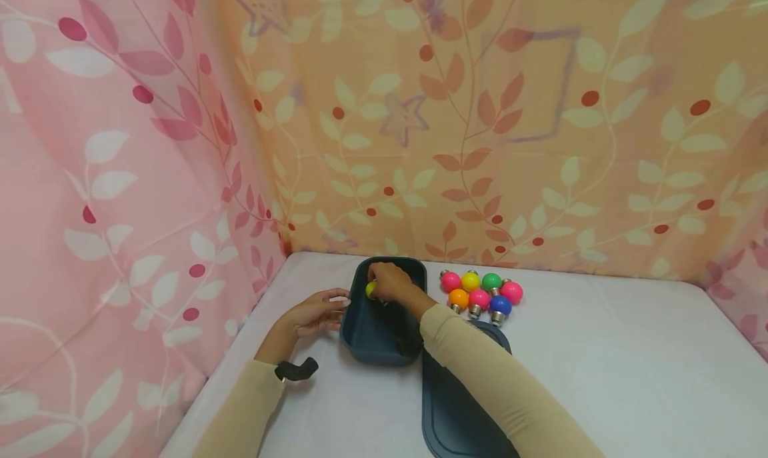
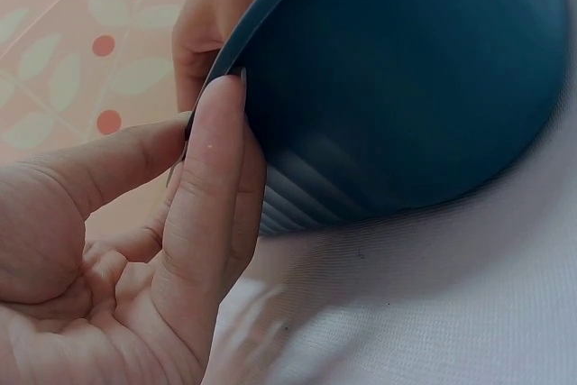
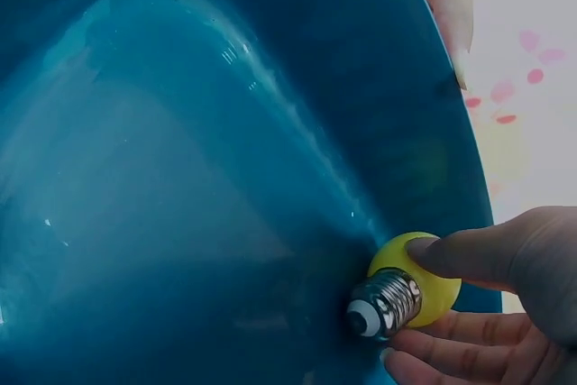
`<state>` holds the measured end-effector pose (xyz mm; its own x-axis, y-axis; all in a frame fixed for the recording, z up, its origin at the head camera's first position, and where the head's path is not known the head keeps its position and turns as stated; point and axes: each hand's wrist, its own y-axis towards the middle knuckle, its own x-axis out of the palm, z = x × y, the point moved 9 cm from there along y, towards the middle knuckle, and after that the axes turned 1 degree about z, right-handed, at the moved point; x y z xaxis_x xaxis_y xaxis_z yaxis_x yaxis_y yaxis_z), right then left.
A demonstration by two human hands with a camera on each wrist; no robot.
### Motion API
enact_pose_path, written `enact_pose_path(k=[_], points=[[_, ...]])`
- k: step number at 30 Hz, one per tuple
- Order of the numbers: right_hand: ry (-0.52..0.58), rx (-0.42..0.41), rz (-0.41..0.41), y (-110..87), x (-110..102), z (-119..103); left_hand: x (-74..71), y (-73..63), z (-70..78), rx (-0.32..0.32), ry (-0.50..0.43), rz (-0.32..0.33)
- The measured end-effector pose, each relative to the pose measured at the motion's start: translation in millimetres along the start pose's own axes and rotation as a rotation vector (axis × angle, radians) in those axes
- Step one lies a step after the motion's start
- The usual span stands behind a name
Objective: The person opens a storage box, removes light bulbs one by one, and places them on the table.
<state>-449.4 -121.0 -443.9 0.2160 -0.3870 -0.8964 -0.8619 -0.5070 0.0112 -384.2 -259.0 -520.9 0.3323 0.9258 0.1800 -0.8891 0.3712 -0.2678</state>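
A dark blue plastic box (image 1: 375, 351) with rounded corners stands on the white-covered table. Inside it, near its far left corner, my right hand (image 1: 393, 283) holds a yellow round light bulb (image 3: 437, 290) between thumb and fingers. The bulb's silver screw base points away from the palm in the right wrist view. At the box's left side is my left hand (image 1: 315, 313), its thumb and fingertips pinching the rim, as the left wrist view (image 2: 203, 178) of the hand shows.
Several coloured light bulbs (image 1: 478, 299), pink, yellow, green, orange and blue, lie grouped right of the box. A dark blue lid (image 1: 459, 398) lies flat at the near right, partly under my right sleeve. Patterned cloth (image 1: 420, 145) hangs behind the table.
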Motion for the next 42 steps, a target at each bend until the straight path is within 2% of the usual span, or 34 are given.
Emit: enact_pose_path(k=[8,18,23,32,42], points=[[0.02,-0.018,0.002,-3.3,-3.3,-2.0,2.5,-0.2,-1.4,-0.013,-0.001,0.005],[0.01,-0.087,0.062,-13.6,-33.9,-14.2,1.0,-0.1,1.8,-0.02,0.007,0.006],[0.02,-0.115,0.091,-25.3,-48.3,-14.9,-1.9,-0.7,2.5,-0.017,0.013,0.013],[0.124,-0.171,0.131,-54.9,-68.5,-9.2,0.6,0.1,-0.1,-0.012,0.007,-0.008],[0.173,-0.17,0.177,-84.1,-91.2,5.6,2.1,1.6,2.4,0.01,-0.017,-0.031]])
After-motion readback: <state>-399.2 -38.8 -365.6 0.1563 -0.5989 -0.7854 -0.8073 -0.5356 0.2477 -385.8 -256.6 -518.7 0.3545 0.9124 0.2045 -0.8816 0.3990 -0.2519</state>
